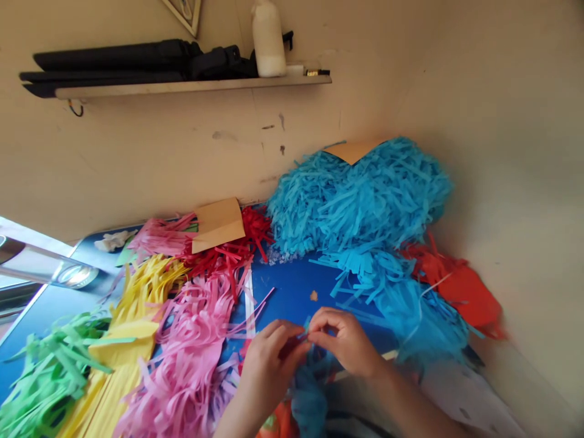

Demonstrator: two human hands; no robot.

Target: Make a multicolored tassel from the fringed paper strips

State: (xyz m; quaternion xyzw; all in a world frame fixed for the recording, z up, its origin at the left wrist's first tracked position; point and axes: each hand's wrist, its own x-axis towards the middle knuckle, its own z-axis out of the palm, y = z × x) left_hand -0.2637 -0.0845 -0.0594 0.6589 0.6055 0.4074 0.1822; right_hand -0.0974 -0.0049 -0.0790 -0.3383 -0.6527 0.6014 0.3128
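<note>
Over the front edge of the blue table, my left hand (276, 356) and my right hand (344, 340) meet fingertip to fingertip. Both are closed in a pinch on the top of a piece of blue tissue paper (310, 395), which hangs down below them. The exact spot between the fingertips is too small to make out. Fringed pink tissue paper (196, 334) lies just left of my left hand. Beyond my right hand lies more blue fringed paper (396, 304), with a thin white string across it.
A large blue fringed heap (365, 201) stands against the wall, a brown card on top. Yellow (141, 328) and green (55, 365) fringes cover the left of the blue table (287, 280). Red paper (460, 286) lies right. A shelf (196, 88) holds a white bottle (269, 42).
</note>
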